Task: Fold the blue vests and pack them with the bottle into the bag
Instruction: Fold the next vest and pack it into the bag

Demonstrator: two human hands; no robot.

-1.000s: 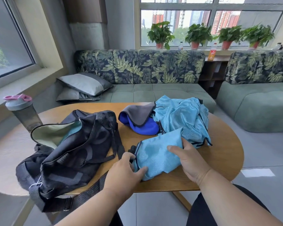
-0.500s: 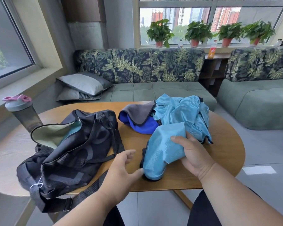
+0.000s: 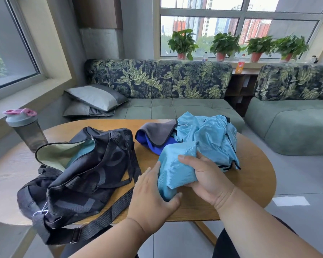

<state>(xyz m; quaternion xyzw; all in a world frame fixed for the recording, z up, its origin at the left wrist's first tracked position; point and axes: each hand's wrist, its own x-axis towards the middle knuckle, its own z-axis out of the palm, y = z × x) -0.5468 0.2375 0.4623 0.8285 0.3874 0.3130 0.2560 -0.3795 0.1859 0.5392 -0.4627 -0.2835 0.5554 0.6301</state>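
A folded light blue vest (image 3: 172, 170) is lifted off the round wooden table (image 3: 250, 181). My right hand (image 3: 203, 175) grips it from the right, fingers curled into the cloth. My left hand (image 3: 153, 198) cups its left and lower edge, thumb under the bottom. Behind it lies a heap of light blue vests (image 3: 209, 138). The black bag (image 3: 86, 175) lies open at the left, its pale lining showing and some blue cloth inside. The dark shaker bottle (image 3: 25, 128) with a grey and pink lid stands at the table's far left edge.
A dark blue and grey cloth (image 3: 155, 138) lies between the bag and the heap. The bag's strap (image 3: 108, 215) hangs over the near table edge. A green sofa with leaf-print backs stands behind the table, potted plants on the windowsill.
My right hand has lifted the folded vest off the table and bunched it. My left hand, which had let go and opened, has come back against the vest's left side.
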